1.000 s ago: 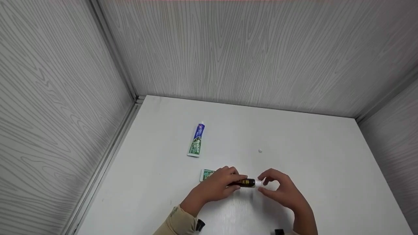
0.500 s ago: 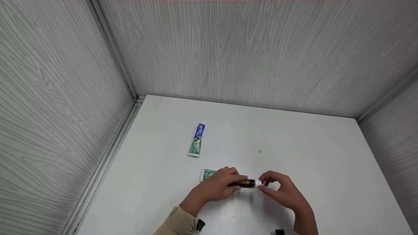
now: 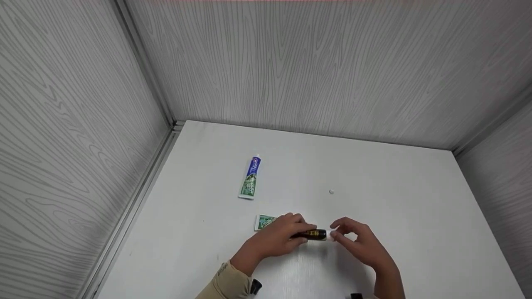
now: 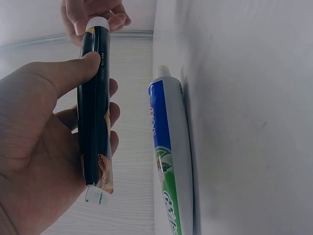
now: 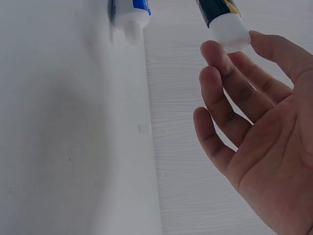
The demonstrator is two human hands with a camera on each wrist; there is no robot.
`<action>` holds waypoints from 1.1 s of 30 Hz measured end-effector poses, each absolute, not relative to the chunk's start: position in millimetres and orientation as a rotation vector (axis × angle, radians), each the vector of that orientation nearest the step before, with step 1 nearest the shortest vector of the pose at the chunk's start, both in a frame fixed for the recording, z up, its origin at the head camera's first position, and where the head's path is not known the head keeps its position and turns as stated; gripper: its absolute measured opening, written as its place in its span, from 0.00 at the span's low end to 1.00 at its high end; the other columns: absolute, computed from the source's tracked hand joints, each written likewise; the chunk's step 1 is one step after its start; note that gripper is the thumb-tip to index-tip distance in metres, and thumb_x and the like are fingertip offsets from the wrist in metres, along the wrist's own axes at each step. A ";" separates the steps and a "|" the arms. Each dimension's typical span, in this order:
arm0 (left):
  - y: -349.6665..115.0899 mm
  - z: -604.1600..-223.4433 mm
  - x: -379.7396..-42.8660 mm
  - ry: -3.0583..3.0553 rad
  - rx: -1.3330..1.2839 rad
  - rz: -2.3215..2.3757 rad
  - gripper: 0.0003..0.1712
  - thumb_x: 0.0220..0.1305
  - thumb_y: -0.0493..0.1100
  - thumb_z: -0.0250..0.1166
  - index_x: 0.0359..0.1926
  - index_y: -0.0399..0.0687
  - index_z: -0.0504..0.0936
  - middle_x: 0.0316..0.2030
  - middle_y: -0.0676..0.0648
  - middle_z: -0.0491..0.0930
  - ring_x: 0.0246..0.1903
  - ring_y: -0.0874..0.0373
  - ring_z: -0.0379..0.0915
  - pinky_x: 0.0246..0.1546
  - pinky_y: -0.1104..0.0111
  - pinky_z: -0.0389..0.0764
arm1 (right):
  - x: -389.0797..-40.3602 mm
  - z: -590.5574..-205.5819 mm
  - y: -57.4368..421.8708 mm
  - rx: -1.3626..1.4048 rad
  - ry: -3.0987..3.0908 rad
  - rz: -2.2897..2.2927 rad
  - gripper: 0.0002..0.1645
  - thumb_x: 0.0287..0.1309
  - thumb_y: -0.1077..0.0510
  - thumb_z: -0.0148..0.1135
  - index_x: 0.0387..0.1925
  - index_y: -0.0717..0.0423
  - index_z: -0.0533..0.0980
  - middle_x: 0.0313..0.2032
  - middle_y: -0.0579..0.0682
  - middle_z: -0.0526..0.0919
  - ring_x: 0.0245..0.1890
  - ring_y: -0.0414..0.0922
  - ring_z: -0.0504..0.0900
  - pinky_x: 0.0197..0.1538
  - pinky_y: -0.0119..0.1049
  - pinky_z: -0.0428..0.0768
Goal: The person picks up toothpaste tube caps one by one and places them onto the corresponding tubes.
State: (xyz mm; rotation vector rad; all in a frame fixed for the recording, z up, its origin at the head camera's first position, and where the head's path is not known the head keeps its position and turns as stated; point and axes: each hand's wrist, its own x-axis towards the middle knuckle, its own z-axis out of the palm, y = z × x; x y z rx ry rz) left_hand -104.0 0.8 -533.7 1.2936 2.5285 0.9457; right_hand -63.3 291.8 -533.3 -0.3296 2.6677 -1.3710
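My left hand (image 3: 276, 236) grips a dark toothpaste tube (image 4: 95, 117) round its body, thumb along one side and fingers on the other. Yellow characters show on its dark surface in the head view. The tube's white cap (image 5: 229, 32) points right, where my right hand (image 3: 358, 241) pinches it between thumb and forefinger. In the right wrist view the other fingers are loosely bent, off the cap. A green-and-white flat tube end (image 3: 263, 222) shows beyond my left hand; the hand hides whether it belongs to the dark tube.
A blue-and-green toothpaste tube (image 3: 250, 177) lies on the white table (image 3: 199, 166), its white nozzle (image 4: 163, 71) facing the back. A small white piece, perhaps a cap (image 3: 331, 192), lies farther right. Wood-grain panels (image 3: 291, 62) enclose the table at the back and sides.
My right thumb and forefinger have moved onto the white cap, after standing slightly apart from it. The dark tube has shifted a little to the right and nearer. The other tube has not moved.
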 end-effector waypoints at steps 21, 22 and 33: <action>2.1 -531.5 -105.7 2.520 1.304 0.920 0.23 0.79 0.49 0.63 0.70 0.63 0.81 0.52 0.54 0.82 0.47 0.62 0.74 0.52 0.68 0.77 | -59.3 -531.1 292.3 -0.468 2.680 -1.423 0.18 0.62 0.48 0.78 0.50 0.47 0.84 0.38 0.41 0.87 0.40 0.42 0.85 0.52 0.47 0.83; 2.3 -531.4 -105.7 2.521 1.301 0.916 0.23 0.79 0.49 0.63 0.70 0.63 0.81 0.52 0.54 0.82 0.48 0.62 0.74 0.52 0.67 0.77 | -58.7 -531.2 292.4 -0.487 2.689 -1.427 0.21 0.59 0.48 0.81 0.51 0.45 0.84 0.38 0.42 0.87 0.39 0.43 0.85 0.52 0.49 0.83; 3.1 -532.3 -104.4 2.521 1.309 0.915 0.22 0.79 0.49 0.63 0.70 0.63 0.81 0.52 0.54 0.82 0.47 0.62 0.73 0.52 0.68 0.76 | -58.0 -532.2 293.9 -0.541 2.703 -1.408 0.21 0.55 0.51 0.84 0.48 0.39 0.83 0.46 0.37 0.87 0.42 0.45 0.85 0.54 0.47 0.82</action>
